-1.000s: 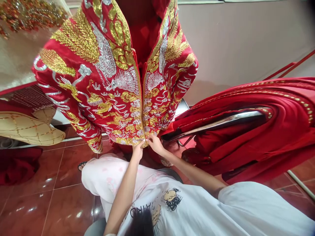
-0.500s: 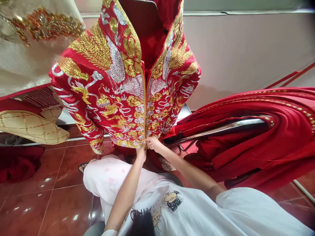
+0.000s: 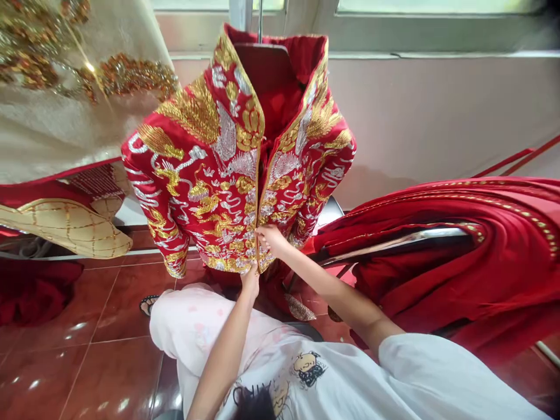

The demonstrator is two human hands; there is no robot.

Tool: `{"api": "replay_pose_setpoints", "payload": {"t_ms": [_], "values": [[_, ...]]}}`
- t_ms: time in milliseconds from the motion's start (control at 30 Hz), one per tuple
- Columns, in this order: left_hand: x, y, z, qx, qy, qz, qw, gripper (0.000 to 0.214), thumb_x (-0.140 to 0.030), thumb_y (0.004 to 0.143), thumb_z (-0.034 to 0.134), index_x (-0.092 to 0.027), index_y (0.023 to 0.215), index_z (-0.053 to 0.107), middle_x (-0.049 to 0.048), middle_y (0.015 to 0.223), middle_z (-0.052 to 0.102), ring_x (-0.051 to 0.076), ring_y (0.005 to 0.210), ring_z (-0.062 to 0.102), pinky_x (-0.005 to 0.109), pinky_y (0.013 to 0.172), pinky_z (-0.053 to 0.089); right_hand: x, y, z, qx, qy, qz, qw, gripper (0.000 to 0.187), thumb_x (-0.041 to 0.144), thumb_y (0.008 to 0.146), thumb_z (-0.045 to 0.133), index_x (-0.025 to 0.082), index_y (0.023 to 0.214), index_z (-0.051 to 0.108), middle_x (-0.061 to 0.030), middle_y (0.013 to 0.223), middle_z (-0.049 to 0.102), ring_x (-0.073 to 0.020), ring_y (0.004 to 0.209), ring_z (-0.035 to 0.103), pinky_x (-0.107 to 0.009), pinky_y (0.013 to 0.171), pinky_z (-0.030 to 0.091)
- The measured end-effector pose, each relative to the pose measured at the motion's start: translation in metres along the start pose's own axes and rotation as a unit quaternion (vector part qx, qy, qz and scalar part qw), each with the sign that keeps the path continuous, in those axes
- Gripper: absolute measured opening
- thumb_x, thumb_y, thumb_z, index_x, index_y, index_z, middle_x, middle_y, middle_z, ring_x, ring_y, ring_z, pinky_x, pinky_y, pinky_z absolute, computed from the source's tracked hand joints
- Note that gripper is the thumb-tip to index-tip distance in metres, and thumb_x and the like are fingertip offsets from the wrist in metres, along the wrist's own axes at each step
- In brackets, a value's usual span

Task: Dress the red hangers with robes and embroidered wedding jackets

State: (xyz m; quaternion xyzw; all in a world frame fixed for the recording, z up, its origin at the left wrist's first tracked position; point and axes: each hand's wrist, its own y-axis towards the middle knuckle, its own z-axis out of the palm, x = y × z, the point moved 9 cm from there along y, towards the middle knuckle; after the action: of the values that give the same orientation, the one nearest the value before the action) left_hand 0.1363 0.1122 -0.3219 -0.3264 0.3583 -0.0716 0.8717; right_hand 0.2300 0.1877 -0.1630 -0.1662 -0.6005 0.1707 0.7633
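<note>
A red jacket [image 3: 210, 192] with a raised collar and dense gold and silver embroidery hangs before me, its front parted in a V at the top. My left hand [image 3: 251, 281] is closed on the bottom hem, beside the centre front opening. Higher up, my right hand [image 3: 270, 240] pinches at the centre front line. Any small fastener between those fingertips is hidden. Below the right hand the two front edges lie close together.
Red draped fabric with gold trim [image 3: 437, 262] spreads on the right, around a shiny metal bar [image 3: 402, 238]. A cream beaded garment [image 3: 109, 116] hangs at left, above a yellowish quilted piece [image 3: 65, 227]. Red tiles [image 3: 118, 315] cover the floor.
My right hand has moved up the jacket's front, away from the hem, still pinching. My left hand stays at the hem. The view has tilted up, showing the collar and hanger rod.
</note>
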Motion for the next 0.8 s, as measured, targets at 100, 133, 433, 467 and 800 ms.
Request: {"api": "replay_pose_setpoints", "payload": {"t_ms": [100, 133, 433, 467, 800], "values": [[-0.009, -0.002, 0.001, -0.005, -0.002, 0.012, 1.000, 0.024, -0.006, 0.070, 0.075, -0.019, 0.085, 0.062, 0.0036, 0.085, 0.070, 0.015, 0.091, 0.067, 0.029, 0.087, 0.051, 0.002, -0.011, 0.009, -0.014, 0.016, 0.010, 1.000, 0.015, 0.018, 0.078, 0.050, 0.017, 0.064, 0.049, 0.0092, 0.040, 0.025, -0.0044, 0.035, 0.016, -0.020, 0.034, 0.011], [-0.011, -0.003, 0.002, -0.006, -0.002, 0.015, 1.000, 0.024, -0.005, 0.070, 0.074, -0.019, 0.085, 0.062, 0.0036, 0.086, 0.071, 0.015, 0.090, 0.067, 0.029, 0.087, 0.052, 0.003, -0.014, 0.012, -0.014, 0.022, 0.015, 1.000, 0.016, 0.016, 0.079, 0.047, 0.016, 0.064, 0.050, 0.0093, 0.041, 0.025, -0.0043, 0.035, 0.016, -0.020, 0.034, 0.011], [-0.014, -0.003, -0.003, -0.013, 0.023, 0.006, 1.000, 0.018, -0.005, 0.072, 0.072, -0.018, 0.081, 0.063, 0.0046, 0.082, 0.070, 0.015, 0.078, 0.069, 0.028, 0.077, 0.054, 0.058, -0.033, 0.028, 0.003, 0.056, 0.007, 0.998, 0.022, 0.013, 0.083, 0.042, 0.013, 0.063, 0.051, 0.0096, 0.042, 0.025, -0.0030, 0.035, 0.016, -0.018, 0.034, 0.010], [-0.013, -0.002, -0.004, -0.014, 0.025, 0.004, 1.000, 0.017, -0.005, 0.073, 0.072, -0.018, 0.081, 0.063, 0.0047, 0.082, 0.070, 0.015, 0.076, 0.069, 0.027, 0.075, 0.054, 0.068, -0.036, 0.029, 0.005, 0.058, -0.008, 0.998, 0.021, 0.013, 0.082, 0.042, 0.013, 0.064, 0.052, 0.0095, 0.042, 0.026, -0.0031, 0.035, 0.016, -0.018, 0.034, 0.010], [-0.006, 0.012, -0.010, -0.012, 0.036, -0.001, 0.999, 0.023, -0.006, 0.074, 0.070, -0.021, 0.088, 0.060, 0.0028, 0.089, 0.069, 0.014, 0.078, 0.068, 0.027, 0.075, 0.054, 0.209, -0.093, 0.040, 0.026, 0.039, -0.247, 0.968, 0.017, 0.020, 0.078, 0.052, 0.013, 0.065, 0.059, 0.0077, 0.041, 0.033, -0.0029, 0.035, 0.021, -0.019, 0.036, 0.014]]}}
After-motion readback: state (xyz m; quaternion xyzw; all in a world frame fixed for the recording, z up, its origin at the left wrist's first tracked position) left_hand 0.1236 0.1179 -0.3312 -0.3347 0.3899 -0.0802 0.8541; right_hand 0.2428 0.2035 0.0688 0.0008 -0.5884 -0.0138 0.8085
